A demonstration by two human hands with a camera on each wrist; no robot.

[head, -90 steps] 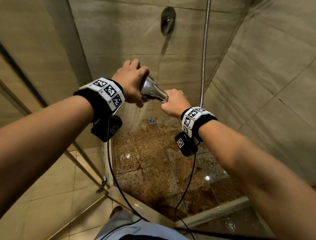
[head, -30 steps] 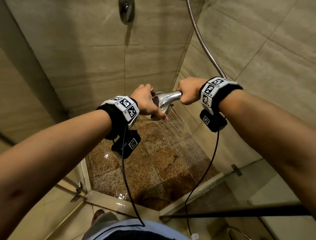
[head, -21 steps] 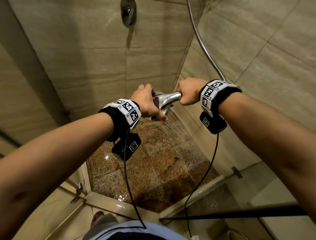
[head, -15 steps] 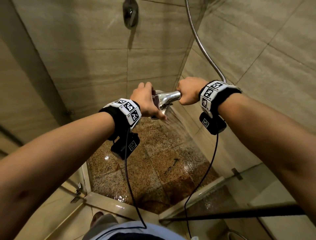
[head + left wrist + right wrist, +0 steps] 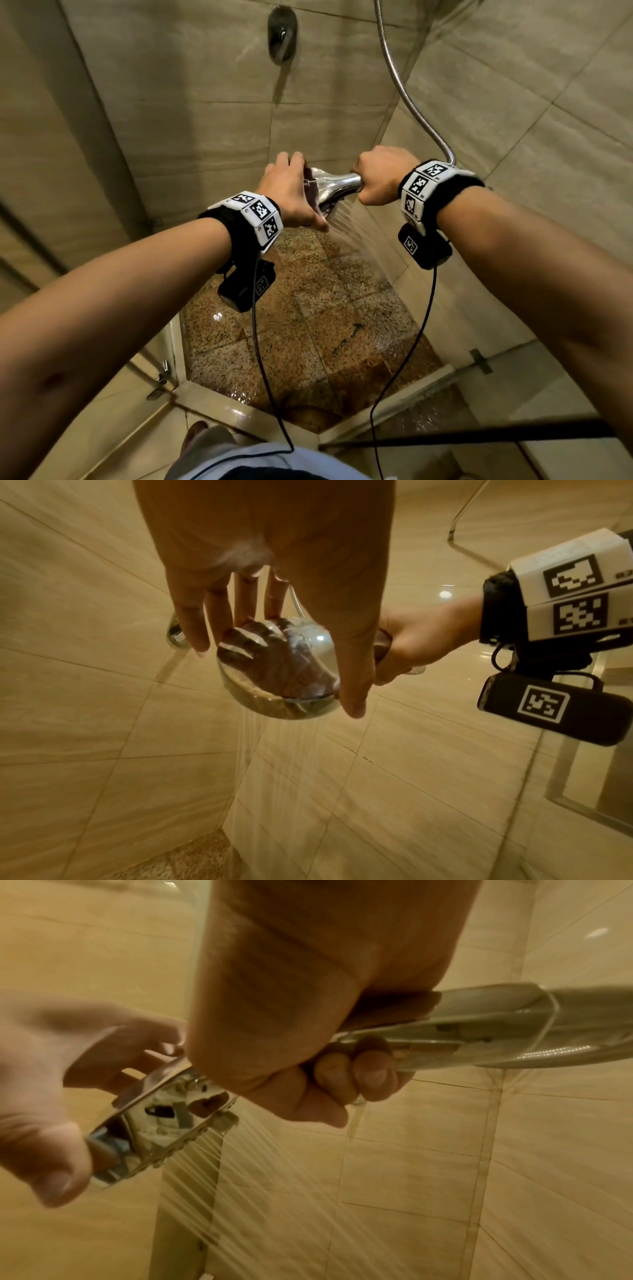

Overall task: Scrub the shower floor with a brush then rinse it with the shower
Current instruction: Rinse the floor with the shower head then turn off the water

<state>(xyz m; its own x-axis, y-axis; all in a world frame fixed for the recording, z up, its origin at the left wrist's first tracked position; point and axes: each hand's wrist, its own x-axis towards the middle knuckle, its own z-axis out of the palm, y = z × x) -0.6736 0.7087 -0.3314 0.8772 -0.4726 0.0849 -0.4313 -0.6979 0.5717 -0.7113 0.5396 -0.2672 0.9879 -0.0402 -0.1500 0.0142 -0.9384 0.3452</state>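
The walls [image 5: 212, 137] around both hands are large beige tiles with a faint streaked grain and thin grout lines. Below the hands lies the shower floor [image 5: 308, 342], square tiles of speckled brown granite, wet and glossy, with a pale raised curb [image 5: 219, 407] at its near edge. A glass panel [image 5: 513, 394] with a small metal clip stands below the right forearm.

A ribbed metal hose [image 5: 404, 92] curves down from above to the right wrist. On the back wall above the hands sits an oval chrome tap [image 5: 281, 34].

Between the hands is the shower head [image 5: 334, 185], polished chrome, with a round face and a tapering handle; its mirror finish reflects the fingers. Thin straight jets of water [image 5: 356, 236] fan from its face down and to the right, toward the wall under the right wrist.

The right hand [image 5: 382, 176] is clenched in a fist round the handle, fingers wrapped fully under it. The left hand [image 5: 291, 195] cups the round head from its far side, fingers spread and fairly straight over the dome, thumb down along the rim; it seems to steady rather than grip, though the wrist view is blurred there.

Each wrist wears a black band with white blocks printed in black square codes, and a small black unit with a cable hanging beneath; no readable writing shows.
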